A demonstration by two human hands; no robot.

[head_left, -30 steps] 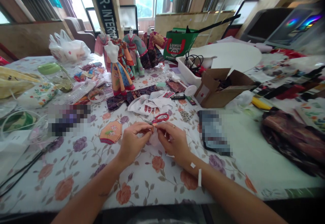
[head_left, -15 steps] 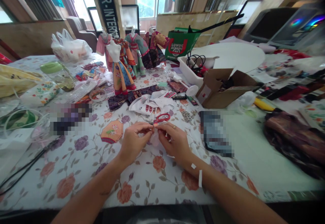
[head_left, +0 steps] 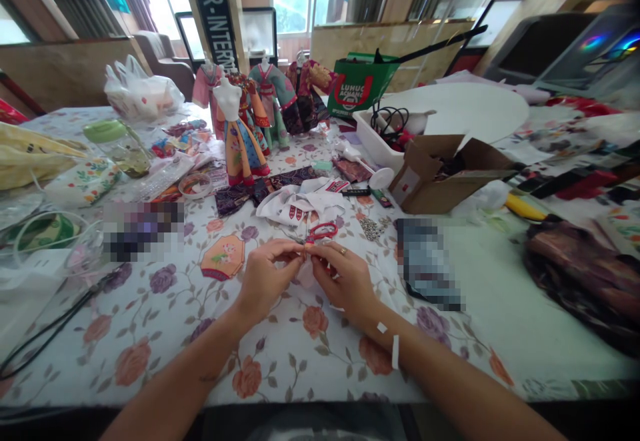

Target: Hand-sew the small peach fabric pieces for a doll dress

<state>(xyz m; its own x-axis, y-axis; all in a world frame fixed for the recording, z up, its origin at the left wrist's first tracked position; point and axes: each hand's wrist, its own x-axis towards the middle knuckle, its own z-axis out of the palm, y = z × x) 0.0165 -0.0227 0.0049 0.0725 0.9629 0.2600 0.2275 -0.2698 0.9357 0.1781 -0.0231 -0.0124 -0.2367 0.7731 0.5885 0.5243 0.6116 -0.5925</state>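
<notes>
My left hand and my right hand meet at the fingertips near the middle of the floral tablecloth. Both pinch a small piece of pale pink cloth, whose pinched edge is too small to make out. Just beyond my right fingers lie red-handled scissors, apart from both hands. A white embroidered garment piece rests further back, and an octagonal embroidered patch lies left of my left hand.
Dressed doll forms stand at the far side among fabric scraps. To the right are a cardboard box, a white tray of cables, and loose beads. A dark patterned cloth lies at the right edge.
The whole scene has shifted slightly right in view as my head turned. My hands stay together at the pale pink cloth, with only small finger movement.
</notes>
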